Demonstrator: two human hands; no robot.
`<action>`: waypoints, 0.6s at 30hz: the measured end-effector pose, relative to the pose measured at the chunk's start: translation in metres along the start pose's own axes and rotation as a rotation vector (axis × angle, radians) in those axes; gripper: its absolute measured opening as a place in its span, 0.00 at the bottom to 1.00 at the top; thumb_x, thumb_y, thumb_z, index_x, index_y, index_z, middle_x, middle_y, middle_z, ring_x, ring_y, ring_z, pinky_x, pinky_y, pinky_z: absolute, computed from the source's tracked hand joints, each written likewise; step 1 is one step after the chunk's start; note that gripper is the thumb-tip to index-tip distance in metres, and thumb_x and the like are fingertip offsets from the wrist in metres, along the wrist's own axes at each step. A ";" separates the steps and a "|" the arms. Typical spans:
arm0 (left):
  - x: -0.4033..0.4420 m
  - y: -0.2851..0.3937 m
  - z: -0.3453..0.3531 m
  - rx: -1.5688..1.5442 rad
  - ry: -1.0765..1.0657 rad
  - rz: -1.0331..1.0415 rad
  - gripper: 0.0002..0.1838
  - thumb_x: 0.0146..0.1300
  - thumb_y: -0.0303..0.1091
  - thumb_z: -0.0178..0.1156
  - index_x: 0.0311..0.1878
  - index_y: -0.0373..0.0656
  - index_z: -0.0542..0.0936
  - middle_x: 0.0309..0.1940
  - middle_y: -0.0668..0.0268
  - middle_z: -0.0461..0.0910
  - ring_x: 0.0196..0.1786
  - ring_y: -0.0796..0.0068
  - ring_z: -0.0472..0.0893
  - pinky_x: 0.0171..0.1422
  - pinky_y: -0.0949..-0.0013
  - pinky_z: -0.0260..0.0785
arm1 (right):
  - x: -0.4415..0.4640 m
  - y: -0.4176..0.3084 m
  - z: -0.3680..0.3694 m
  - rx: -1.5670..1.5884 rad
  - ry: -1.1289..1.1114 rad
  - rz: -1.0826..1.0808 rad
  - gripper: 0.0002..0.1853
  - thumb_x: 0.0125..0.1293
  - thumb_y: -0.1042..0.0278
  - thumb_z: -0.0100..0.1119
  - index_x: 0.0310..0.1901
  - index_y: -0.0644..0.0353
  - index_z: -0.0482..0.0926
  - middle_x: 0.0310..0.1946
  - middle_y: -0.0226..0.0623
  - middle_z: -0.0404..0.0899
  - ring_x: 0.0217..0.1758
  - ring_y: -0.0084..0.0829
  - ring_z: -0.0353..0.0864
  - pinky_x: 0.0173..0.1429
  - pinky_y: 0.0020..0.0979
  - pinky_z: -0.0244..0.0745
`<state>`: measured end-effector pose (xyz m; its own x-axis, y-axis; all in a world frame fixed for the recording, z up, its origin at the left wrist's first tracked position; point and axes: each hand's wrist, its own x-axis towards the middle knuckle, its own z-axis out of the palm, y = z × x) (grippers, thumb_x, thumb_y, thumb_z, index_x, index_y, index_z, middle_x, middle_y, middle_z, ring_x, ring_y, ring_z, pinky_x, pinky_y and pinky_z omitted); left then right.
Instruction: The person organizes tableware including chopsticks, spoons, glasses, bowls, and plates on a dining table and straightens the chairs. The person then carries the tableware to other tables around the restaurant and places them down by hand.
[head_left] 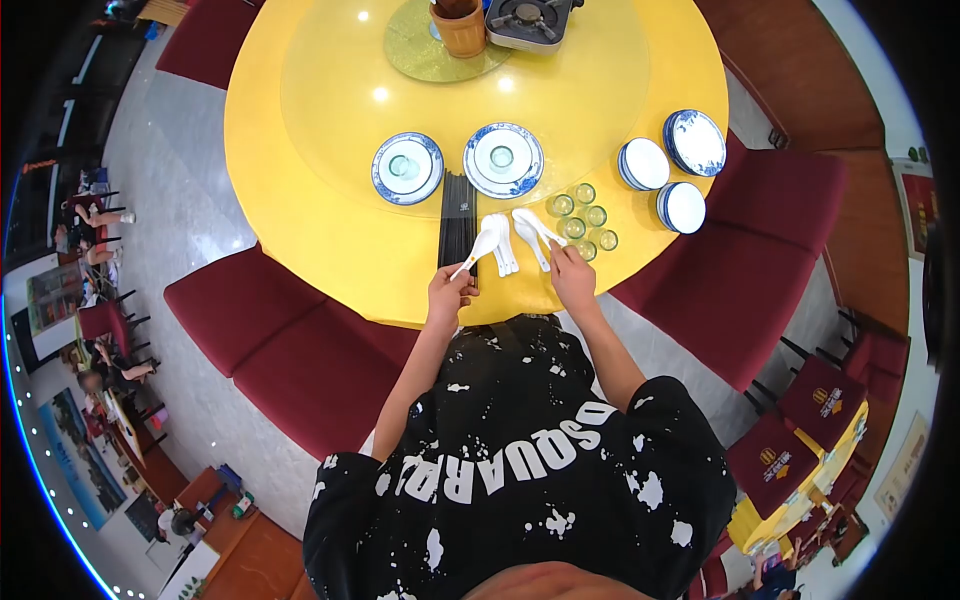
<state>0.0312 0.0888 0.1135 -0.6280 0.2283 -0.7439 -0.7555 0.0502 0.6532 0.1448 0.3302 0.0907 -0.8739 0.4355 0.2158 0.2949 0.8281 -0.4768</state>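
Note:
My left hand [452,293] is closed on the handle of a white spoon [484,245], whose bowl points up and right over the black chopsticks [458,222]. My right hand [572,275] pinches the handle of another white spoon [537,225] near the table edge. Between the hands lie more white spoons [504,246], side by side on the yellow table [330,270]. Several small clear glasses [586,215] stand just beyond my right hand. Two blue-rimmed place settings, a left plate [407,168] and a right plate [503,160], each hold a glass.
Stacks of blue-rimmed dishes [694,143] stand at the table's right side. A portable stove [528,22] and a brown pot [459,28] are at the far side. Dark red chairs, left [290,340] and right [730,270], flank me. Other people sit far off at the left.

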 end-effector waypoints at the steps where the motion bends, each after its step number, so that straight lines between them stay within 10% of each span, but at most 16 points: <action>1: -0.002 0.000 0.003 0.023 -0.015 0.028 0.13 0.72 0.31 0.59 0.55 0.38 0.75 0.35 0.67 0.80 0.28 0.78 0.81 0.29 0.76 0.69 | 0.000 -0.002 0.000 -0.021 0.003 -0.003 0.15 0.64 0.69 0.63 0.53 0.53 0.85 0.32 0.34 0.77 0.28 0.37 0.82 0.30 0.35 0.77; 15: -0.024 -0.005 0.009 -0.019 -0.009 0.126 0.13 0.73 0.33 0.60 0.56 0.38 0.76 0.37 0.67 0.81 0.30 0.77 0.82 0.31 0.77 0.70 | -0.009 -0.047 -0.013 -0.195 -0.246 0.260 0.24 0.63 0.67 0.61 0.61 0.63 0.76 0.48 0.47 0.77 0.45 0.45 0.83 0.41 0.43 0.82; 18: -0.018 -0.016 0.010 -0.417 -0.157 -0.078 0.13 0.73 0.35 0.60 0.57 0.40 0.76 0.38 0.67 0.82 0.34 0.77 0.81 0.34 0.76 0.70 | -0.020 -0.056 -0.001 0.013 -0.213 0.205 0.21 0.67 0.64 0.60 0.58 0.65 0.79 0.47 0.48 0.80 0.47 0.43 0.83 0.45 0.41 0.81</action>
<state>0.0565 0.0936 0.1181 -0.5551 0.3854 -0.7372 -0.8299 -0.3159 0.4598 0.1465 0.2754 0.1136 -0.8585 0.5080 -0.0694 0.4700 0.7255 -0.5028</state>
